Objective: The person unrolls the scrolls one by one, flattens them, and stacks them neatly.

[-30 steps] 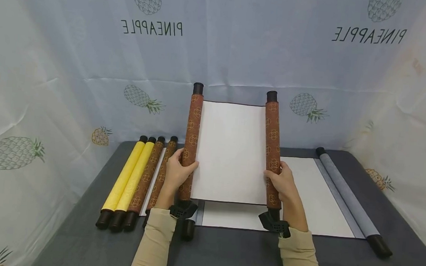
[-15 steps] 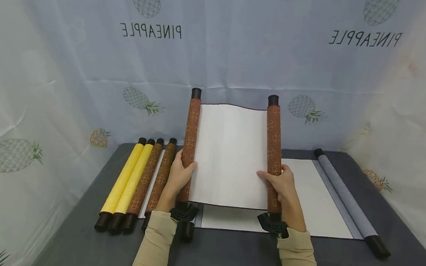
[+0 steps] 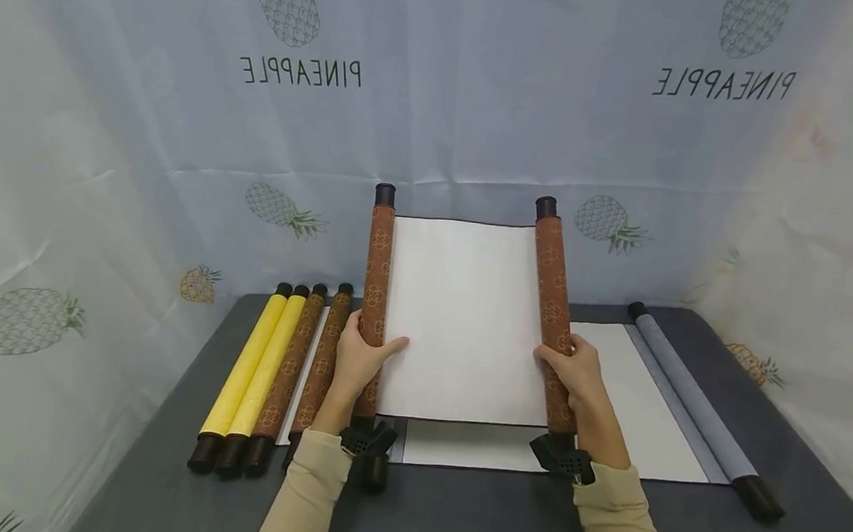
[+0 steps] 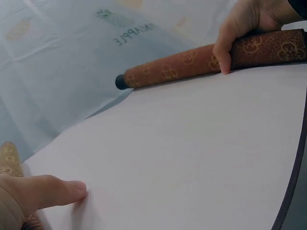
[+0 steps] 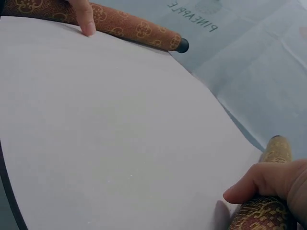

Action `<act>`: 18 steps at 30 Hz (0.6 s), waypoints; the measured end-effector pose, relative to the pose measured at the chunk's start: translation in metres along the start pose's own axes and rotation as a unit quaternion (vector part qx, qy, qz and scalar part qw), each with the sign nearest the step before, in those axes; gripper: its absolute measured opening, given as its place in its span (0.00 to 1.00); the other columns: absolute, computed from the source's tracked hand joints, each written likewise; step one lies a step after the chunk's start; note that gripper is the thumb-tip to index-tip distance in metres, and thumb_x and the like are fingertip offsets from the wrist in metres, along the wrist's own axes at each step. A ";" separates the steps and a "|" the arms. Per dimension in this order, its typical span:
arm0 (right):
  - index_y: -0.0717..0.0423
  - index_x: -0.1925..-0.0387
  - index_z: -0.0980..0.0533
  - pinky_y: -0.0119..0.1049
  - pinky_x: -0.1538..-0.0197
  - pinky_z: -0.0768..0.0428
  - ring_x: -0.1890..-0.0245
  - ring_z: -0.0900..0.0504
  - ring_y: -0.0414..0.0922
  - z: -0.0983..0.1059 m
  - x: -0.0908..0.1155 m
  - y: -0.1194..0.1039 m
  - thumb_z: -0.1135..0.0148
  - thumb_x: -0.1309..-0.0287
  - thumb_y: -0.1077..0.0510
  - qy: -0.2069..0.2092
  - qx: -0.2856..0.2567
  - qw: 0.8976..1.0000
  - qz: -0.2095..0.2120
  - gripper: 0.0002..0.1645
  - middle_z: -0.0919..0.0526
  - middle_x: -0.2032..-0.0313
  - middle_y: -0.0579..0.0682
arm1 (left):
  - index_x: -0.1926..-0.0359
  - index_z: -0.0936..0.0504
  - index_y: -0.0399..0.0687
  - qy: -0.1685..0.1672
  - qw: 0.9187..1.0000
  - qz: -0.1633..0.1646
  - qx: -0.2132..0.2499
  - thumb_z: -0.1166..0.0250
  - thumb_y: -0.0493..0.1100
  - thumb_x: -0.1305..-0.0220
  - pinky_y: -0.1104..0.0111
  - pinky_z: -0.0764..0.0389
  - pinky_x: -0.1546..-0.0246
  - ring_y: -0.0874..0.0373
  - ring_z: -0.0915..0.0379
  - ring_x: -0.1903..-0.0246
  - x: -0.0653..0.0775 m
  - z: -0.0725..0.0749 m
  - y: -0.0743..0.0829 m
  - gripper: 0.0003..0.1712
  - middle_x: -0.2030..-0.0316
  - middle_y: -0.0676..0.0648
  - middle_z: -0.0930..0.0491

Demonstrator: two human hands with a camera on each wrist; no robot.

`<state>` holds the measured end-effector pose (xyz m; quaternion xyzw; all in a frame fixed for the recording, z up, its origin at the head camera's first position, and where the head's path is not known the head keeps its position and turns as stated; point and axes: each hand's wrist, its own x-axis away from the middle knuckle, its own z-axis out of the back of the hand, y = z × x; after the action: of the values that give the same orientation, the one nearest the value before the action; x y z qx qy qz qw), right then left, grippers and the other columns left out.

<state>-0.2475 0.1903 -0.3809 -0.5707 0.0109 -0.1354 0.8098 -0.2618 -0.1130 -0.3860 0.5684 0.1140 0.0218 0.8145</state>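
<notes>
A brown hanging scroll with gold flower patterns, partly unrolled, is held up above the table, its blank white paper stretched between two rollers. My left hand grips the left roller, thumb reaching over the paper's edge. On the other side, my right hand holds the right roller with the thumb in front. Black knobs cap both rollers. The left wrist view has the left thumb near the paper, while the right thumb shows in the right wrist view. Fingers behind the rollers are mostly hidden.
Beneath lies a grey scroll, spread open, its right roller on the dark table. To the left, yellow scrolls and brown scrolls lie side by side. A pineapple-print curtain encloses the back and sides.
The rollers have moved slightly farther apart, exposing a bit more white paper. The paper, wavy half a second ago, now looks flatter. The head view has tilted up slightly.
</notes>
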 end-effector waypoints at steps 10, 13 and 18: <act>0.69 0.34 0.38 0.33 0.62 0.27 0.57 0.25 0.49 0.006 0.000 0.002 0.38 0.41 0.54 0.009 0.026 1.000 0.016 0.39 0.28 0.45 0.67 | 0.31 0.41 0.36 0.006 1.000 -0.003 -0.001 0.26 0.45 0.49 0.47 0.25 0.43 0.38 0.27 0.43 -0.003 0.004 -0.004 0.49 0.39 0.33 0.28; 0.69 0.34 0.39 0.33 0.62 0.26 0.57 0.25 0.49 0.010 0.001 0.001 0.37 0.42 0.54 0.006 0.028 0.999 0.016 0.40 0.28 0.44 0.67 | 0.31 0.40 0.35 0.007 1.000 -0.005 -0.001 0.26 0.45 0.49 0.47 0.25 0.43 0.39 0.27 0.43 -0.004 0.006 -0.004 0.48 0.40 0.33 0.28; 0.70 0.33 0.42 0.41 0.55 0.23 0.52 0.23 0.53 0.012 0.004 -0.002 0.38 0.40 0.53 -0.009 0.029 1.000 0.005 0.42 0.30 0.40 0.70 | 0.32 0.39 0.34 0.009 1.000 -0.005 -0.014 0.26 0.46 0.48 0.47 0.25 0.43 0.38 0.27 0.42 -0.004 0.009 -0.004 0.48 0.39 0.32 0.28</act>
<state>-0.2418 0.2002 -0.3742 -0.5482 0.0026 -0.1268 0.8267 -0.2640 -0.1228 -0.3861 0.5563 0.1235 0.0243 0.8214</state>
